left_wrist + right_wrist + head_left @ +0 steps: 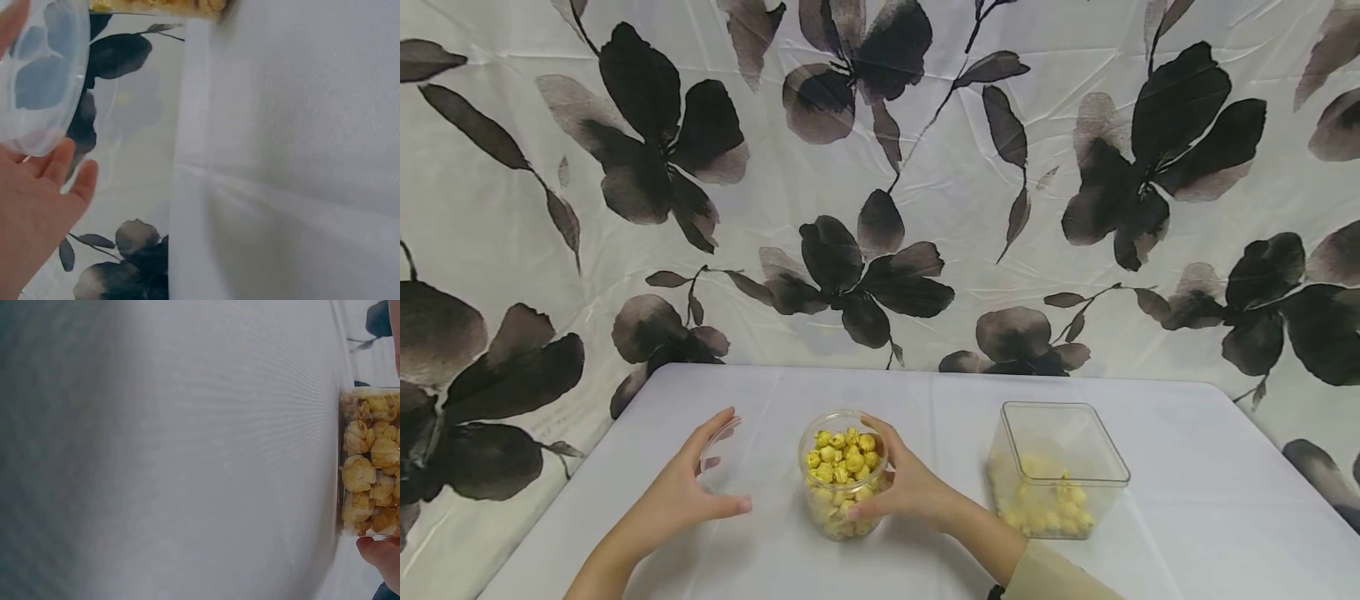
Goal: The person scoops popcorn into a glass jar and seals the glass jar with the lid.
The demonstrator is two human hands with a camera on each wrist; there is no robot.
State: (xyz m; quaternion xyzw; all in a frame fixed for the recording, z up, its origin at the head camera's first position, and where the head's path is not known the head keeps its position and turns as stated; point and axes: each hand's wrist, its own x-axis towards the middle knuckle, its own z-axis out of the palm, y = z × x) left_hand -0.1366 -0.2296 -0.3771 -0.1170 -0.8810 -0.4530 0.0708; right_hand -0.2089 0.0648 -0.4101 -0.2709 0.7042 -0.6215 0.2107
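In the head view my left hand (677, 492) holds a clear round lid (718, 458) tilted up on edge, to the left of a round jar. The lid (47, 69) also shows at the upper left of the left wrist view, with fingertips at its lower rim. My right hand (910, 483) grips the clear jar (808, 492) from its right side, thumb in front and fingers behind. Yellow popcorn (846, 458) fills the jar nearly to its uncovered mouth. Jar and popcorn (375, 453) appear at the right edge of the right wrist view, between finger and thumb.
A clear square container (1075, 481), with popcorn low inside it, stands right of the jar, close to my right forearm. Everything rests on a white-covered table (925, 425). Behind it hangs a white cloth with dark flowers (865, 283).
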